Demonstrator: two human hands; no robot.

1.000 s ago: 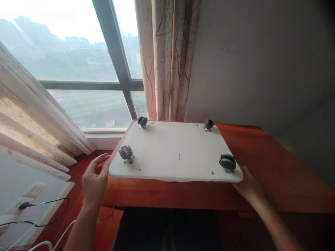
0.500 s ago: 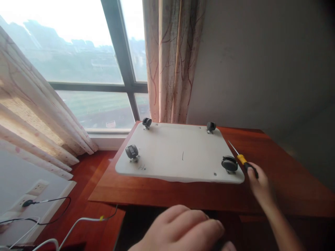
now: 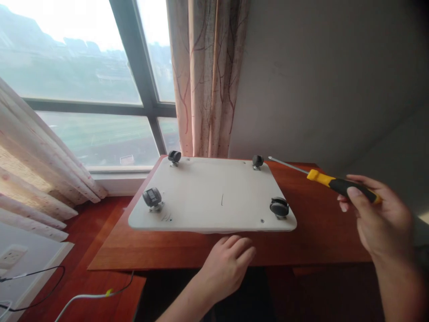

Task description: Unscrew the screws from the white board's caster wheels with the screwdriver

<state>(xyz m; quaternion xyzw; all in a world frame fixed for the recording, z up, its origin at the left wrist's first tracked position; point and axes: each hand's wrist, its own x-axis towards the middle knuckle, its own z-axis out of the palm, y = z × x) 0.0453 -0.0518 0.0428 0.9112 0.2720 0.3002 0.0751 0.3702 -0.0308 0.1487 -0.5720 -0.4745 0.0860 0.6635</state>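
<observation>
On the white board (image 3: 194, 185) — faint marks (image 3: 166, 218), unreadable.

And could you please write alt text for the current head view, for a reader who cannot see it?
A right hand holds a yellow and black screwdriver over a reddish wooden desk; the left hand is by the near edge of a white board with four upturned casters. Behind are a window and curtains.
</observation>
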